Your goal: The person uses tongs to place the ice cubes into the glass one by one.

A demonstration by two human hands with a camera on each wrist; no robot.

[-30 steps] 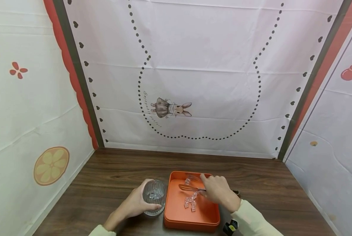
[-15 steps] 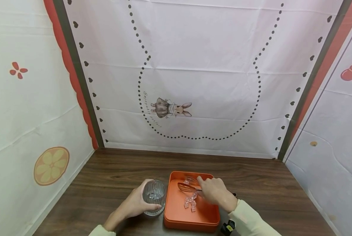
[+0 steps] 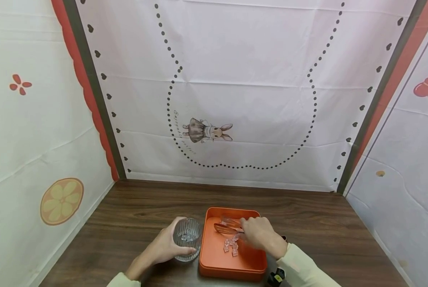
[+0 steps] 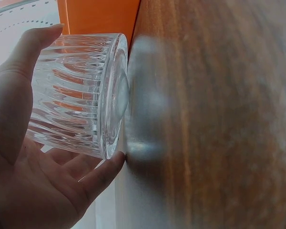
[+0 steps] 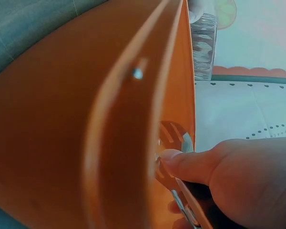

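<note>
My left hand [image 3: 168, 244] holds a clear ribbed glass [image 3: 187, 239], its thumb and fingers round opposite sides. In the left wrist view the glass [image 4: 81, 95] stands by the orange tray's outer wall. My right hand [image 3: 259, 234] grips metal serving tongs [image 3: 223, 229] with slotted ends, low inside the orange tray [image 3: 214, 259]. One clear cube [image 3: 223, 222] lies near the far slotted end. Several more clear ice-like cubes [image 3: 231, 244] are clustered on the tray floor below the tongs. The tray wall hides part of the tongs in the right wrist view, where my thumb [image 5: 174, 157] presses them.
The dark wooden table [image 3: 145, 199] extends behind and to both sides of the tray. A printed cloth wall [image 3: 249, 119] rises at the back, with more cloth at left and right. A small black device [image 3: 276, 276] is by the right sleeve.
My right hand has shifted slightly left with the tongs, and their two slotted ends have come closer together around the far cube. The left hand and glass have stayed put.
</note>
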